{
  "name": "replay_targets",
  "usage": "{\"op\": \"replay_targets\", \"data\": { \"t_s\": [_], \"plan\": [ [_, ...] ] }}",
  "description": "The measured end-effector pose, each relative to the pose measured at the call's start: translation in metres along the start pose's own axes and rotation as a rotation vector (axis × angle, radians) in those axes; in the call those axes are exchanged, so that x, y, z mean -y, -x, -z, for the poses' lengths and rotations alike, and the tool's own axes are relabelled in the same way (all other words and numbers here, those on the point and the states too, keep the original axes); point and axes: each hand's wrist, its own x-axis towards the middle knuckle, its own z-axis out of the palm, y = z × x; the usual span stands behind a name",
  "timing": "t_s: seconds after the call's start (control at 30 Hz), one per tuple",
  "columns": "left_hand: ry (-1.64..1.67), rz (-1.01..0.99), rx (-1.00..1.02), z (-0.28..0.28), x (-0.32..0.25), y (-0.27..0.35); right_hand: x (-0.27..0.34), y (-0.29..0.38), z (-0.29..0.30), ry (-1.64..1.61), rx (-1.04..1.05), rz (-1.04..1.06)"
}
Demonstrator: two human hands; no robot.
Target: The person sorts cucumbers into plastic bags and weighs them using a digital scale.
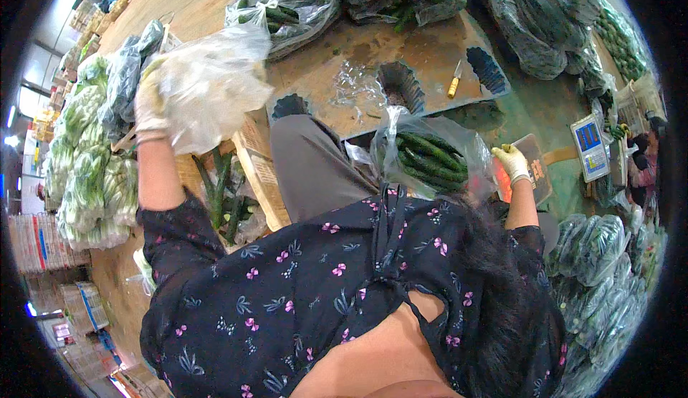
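My left hand (pixel 152 100), in a pale work glove, holds up a thin translucent plastic bag (pixel 215 86) on the left. In front of my body lies a tied clear bag of cucumbers (pixel 432 161), its knot pointing away from me. My right hand (pixel 513 162), also gloved, is to the right of that bag with its fingers curled. It overlaps a flat panel (pixel 535 159) with red print. Whether those fingers pinch the bag's edge is not clear. Below my left arm, a box (pixel 263 183) has loose cucumbers (pixel 220 188) and plastic inside.
A yellow-handled knife (pixel 454 83) lies on the brown board (pixel 333 108) ahead, near plastic scraps (pixel 357 83). Bagged cucumbers (pixel 285 16) stand beyond it. A scale display (pixel 590 148) is at right, above more filled bags (pixel 588 253). Bagged leafy vegetables (pixel 91 172) are piled at left.
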Motion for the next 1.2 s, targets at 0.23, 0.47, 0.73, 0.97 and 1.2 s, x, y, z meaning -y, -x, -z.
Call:
{"op": "replay_targets", "data": {
  "t_s": [0.23,0.47,0.73,0.97,1.2],
  "plan": [
    [-0.091,0.137,-0.341,0.094,-0.051,0.135,0.036,0.044,-0.015,0.155,0.349,-0.132],
    [-0.225,0.17,-0.681,0.164,-0.016,0.223,0.014,0.042,-0.022,0.125,0.371,-0.323],
    [-0.403,0.506,-1.095,0.226,0.038,0.283,-0.048,-0.005,-0.02,0.249,0.219,-0.073],
    [-1.562,0.366,-0.4,0.119,0.053,0.248,-0.011,0.018,-0.01,-0.672,0.203,-0.237],
    [-0.605,0.25,0.321,-0.234,0.074,0.183,0.009,0.066,-0.007,-1.053,0.109,-0.195]
  ]
}}
